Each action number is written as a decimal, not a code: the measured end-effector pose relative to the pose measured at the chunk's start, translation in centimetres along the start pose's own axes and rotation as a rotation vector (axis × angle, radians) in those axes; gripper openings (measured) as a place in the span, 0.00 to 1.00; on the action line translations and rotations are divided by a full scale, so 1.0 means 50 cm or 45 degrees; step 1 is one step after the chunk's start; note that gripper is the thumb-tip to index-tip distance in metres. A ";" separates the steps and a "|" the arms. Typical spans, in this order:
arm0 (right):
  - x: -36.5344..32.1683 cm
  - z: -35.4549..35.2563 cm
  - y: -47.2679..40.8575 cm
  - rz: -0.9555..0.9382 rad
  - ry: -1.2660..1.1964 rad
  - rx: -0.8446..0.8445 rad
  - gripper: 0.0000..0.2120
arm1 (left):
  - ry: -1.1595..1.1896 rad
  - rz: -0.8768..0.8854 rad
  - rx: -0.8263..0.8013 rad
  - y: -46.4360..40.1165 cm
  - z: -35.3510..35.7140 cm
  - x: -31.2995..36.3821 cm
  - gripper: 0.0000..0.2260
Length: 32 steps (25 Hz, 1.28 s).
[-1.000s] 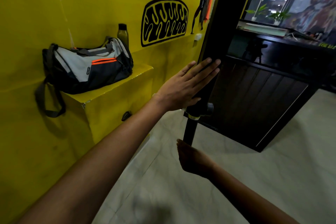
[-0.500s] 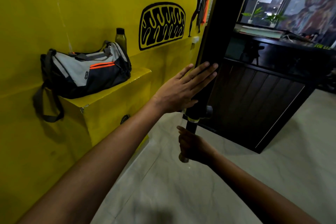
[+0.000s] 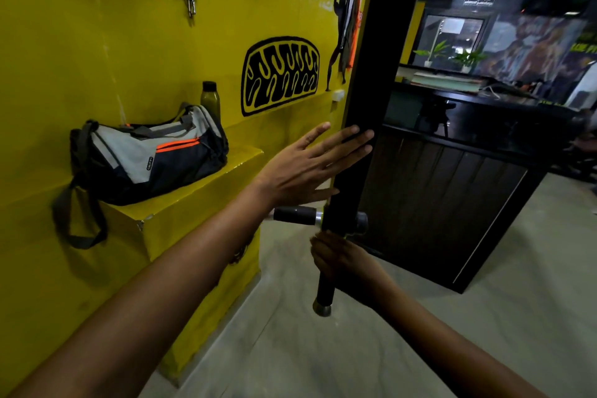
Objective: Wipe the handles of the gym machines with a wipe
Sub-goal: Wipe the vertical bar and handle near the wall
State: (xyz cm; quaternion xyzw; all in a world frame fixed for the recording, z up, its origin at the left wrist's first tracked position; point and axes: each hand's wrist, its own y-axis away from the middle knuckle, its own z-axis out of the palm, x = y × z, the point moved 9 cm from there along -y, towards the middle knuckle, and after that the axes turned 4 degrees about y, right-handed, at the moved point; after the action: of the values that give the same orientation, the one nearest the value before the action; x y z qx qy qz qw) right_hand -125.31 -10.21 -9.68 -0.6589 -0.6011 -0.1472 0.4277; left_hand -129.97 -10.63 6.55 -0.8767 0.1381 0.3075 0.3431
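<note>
A black upright post (image 3: 381, 81) of a gym machine stands in front of me. Two black handles with metal ends stick out near its lower part: one handle (image 3: 295, 214) points left, the other handle (image 3: 324, 291) points down toward me. My left hand (image 3: 310, 165) lies flat with straight fingers, the fingertips pressing on the post. My right hand (image 3: 347, 263) grips the upper part of the downward handle. Whether a wipe is under that hand is hidden.
A yellow wall (image 3: 145, 52) runs along the left, with a yellow ledge (image 3: 206, 191) carrying a grey and black duffel bag (image 3: 148, 155) and a bottle (image 3: 210, 98). A dark counter (image 3: 445, 203) stands behind the post. Pale floor (image 3: 484, 317) spreads to the right.
My right hand has slid up the downward handle toward the post, leaving its lower end bare. My left hand stays flat against the post. The camera has tilted, showing the left handle.
</note>
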 end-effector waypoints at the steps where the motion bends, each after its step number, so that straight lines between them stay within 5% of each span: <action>1: 0.011 -0.050 -0.009 0.007 -0.065 0.171 0.13 | -0.016 0.020 0.018 -0.010 -0.011 -0.013 0.34; 4: 0.058 -0.114 -0.071 0.214 -0.092 0.459 0.19 | -0.040 0.039 0.079 -0.042 -0.051 -0.058 0.34; 17: 0.040 -0.041 -0.139 0.269 -0.036 0.212 0.09 | -0.031 0.049 0.113 -0.067 -0.078 -0.082 0.34; 20: 0.041 -0.036 -0.168 0.474 -0.224 -0.046 0.21 | -0.026 0.045 0.097 -0.071 -0.077 -0.077 0.34; 25: 0.015 -0.056 -0.137 0.262 -0.079 0.263 0.15 | -0.008 0.025 0.099 -0.057 -0.071 -0.081 0.34; 29: 0.049 -0.041 -0.162 0.421 -0.153 -0.004 0.20 | -0.012 0.024 0.075 -0.052 -0.062 -0.074 0.34; 32: 0.024 -0.064 -0.181 0.459 -0.160 0.013 0.20 | 0.009 0.017 0.089 -0.050 -0.062 -0.075 0.33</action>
State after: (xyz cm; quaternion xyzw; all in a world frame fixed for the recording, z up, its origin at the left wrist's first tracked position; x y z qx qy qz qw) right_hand -132.30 -12.57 -3.42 -0.7616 -0.4996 -0.0235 0.4122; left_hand -130.35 -10.80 12.00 -0.8643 0.1561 0.3016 0.3711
